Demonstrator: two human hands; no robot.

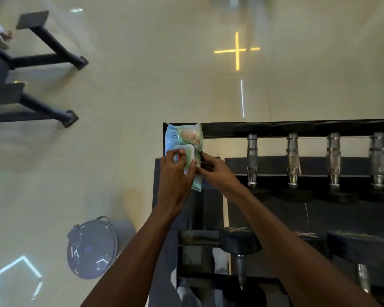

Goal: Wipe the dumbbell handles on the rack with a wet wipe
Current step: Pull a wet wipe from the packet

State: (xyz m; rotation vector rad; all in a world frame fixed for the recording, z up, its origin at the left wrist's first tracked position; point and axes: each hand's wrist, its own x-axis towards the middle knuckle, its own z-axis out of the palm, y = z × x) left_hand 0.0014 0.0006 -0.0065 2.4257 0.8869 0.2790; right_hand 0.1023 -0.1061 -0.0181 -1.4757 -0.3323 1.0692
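Note:
A pale blue and green pack of wet wipes [183, 136] lies on the left end of the black dumbbell rack [217, 129]. My left hand [174, 176] pinches the white lid flap of the pack [186, 152]. My right hand [217, 171] grips the pack's right edge. Several dumbbells with chrome handles [292, 160] sit in a row on the top shelf to the right. More dumbbells [241, 242] rest on the lower shelf.
A round grey bucket-like object [92, 249] stands on the glossy cream floor left of the rack. The black legs of a bench frame [51, 58] reach in at the upper left. A person's foot shows at the far upper left.

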